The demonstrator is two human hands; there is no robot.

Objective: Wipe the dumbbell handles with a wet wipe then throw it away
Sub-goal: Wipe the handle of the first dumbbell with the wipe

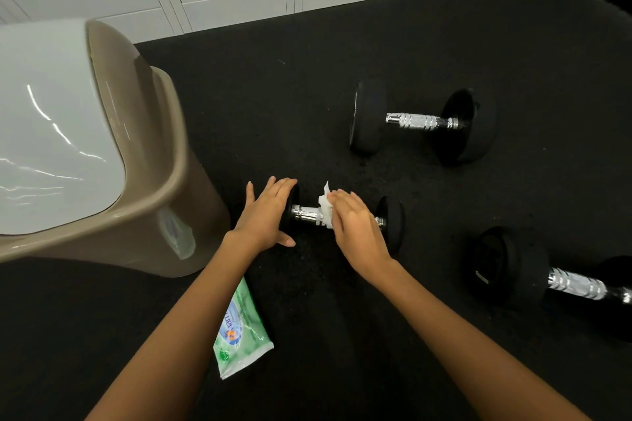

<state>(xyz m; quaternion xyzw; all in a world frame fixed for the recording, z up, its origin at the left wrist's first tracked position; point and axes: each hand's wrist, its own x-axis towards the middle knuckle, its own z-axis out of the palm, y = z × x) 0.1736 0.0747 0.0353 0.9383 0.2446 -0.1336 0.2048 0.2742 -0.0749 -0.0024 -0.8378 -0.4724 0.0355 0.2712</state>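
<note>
Pretty dim overall, black floor (307, 96) eats detail. Overhead light streaks glare on the bin lid (51, 133); wide-angle bends the edges, corners go black.

White wet wipe (325, 208) on dumbbell handle (306, 213)

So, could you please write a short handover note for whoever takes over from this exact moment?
Left hand: open, fingers flat on the near dumbbell's left weight, steadying it.
Right hand: holds the wet wipe wrapped on that dumbbell's handle.
Far dumbbell and right dumbbell lie on the floor, untouched now.
Wipe pack lies by the left forearm; bin stands at left.
Done: wipe out, first handle under way.
Left: the remaining handles, then bin the wipe.
</note>
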